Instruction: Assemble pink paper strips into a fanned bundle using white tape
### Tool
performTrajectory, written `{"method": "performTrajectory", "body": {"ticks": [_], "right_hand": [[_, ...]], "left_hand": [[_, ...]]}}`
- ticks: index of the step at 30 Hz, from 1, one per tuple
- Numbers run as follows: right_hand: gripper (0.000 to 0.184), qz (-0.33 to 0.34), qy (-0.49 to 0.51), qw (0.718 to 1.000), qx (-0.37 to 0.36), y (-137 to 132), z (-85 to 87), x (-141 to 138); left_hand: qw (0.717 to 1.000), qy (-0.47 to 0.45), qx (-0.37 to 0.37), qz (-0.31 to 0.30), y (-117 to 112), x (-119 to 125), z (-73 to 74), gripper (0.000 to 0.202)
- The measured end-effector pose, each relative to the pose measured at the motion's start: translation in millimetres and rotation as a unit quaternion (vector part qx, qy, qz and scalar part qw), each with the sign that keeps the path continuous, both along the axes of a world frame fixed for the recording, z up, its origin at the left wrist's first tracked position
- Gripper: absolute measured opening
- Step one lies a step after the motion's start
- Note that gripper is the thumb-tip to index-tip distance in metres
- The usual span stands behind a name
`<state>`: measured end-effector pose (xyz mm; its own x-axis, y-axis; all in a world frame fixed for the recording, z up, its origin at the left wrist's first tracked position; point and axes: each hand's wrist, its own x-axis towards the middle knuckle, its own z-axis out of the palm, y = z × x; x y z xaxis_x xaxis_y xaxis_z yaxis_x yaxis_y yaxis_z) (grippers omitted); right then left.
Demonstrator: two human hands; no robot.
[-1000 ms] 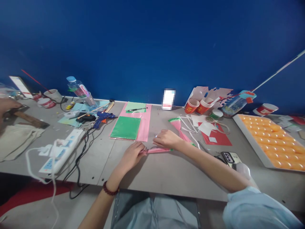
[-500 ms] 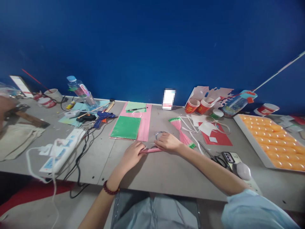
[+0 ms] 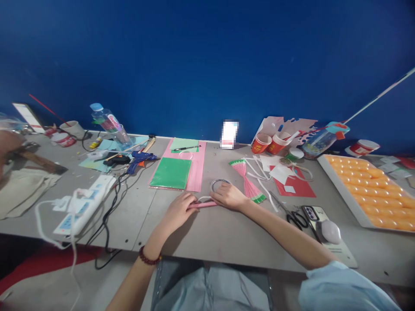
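While the left hand (image 3: 181, 209) pinches paper (image 3: 203, 204), the right hand (image 3: 228, 196) arches palm-down.

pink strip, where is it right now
In the head view, the pink strip is just below the picture's middle, spanning from the left hand to the right hand, right of and nearer the person than the green packet.

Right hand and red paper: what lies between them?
Head view: a pink-and-green pleated paper nearer the right hand, then white strips nearer the red paper.
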<state>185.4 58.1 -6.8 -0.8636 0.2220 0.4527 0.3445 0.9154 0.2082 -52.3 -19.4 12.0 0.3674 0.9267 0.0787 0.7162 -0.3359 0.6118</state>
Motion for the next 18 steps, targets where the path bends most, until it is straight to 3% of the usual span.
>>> {"method": "performTrajectory", "body": {"ticks": [8, 14, 18], "right_hand": [[0.023, -0.013, 0.016, 1.000, -0.007, -3, -8.0, -1], [0.020, -0.014, 0.010, 1.000, -0.014, -5, -5.8, -1], [0.019, -0.013, 0.017, 1.000, 0.006, -5, -5.3, -1]], "left_hand": [[0.998, -0.022, 0.020, 0.049, -9, -3, 7.6, 0.035], [0.991, -0.026, 0.087, 0.094, -24, -19, 7.7, 0.014], [0.985, 0.003, 0.151, 0.088, -32, -27, 6.7, 0.011]]}}
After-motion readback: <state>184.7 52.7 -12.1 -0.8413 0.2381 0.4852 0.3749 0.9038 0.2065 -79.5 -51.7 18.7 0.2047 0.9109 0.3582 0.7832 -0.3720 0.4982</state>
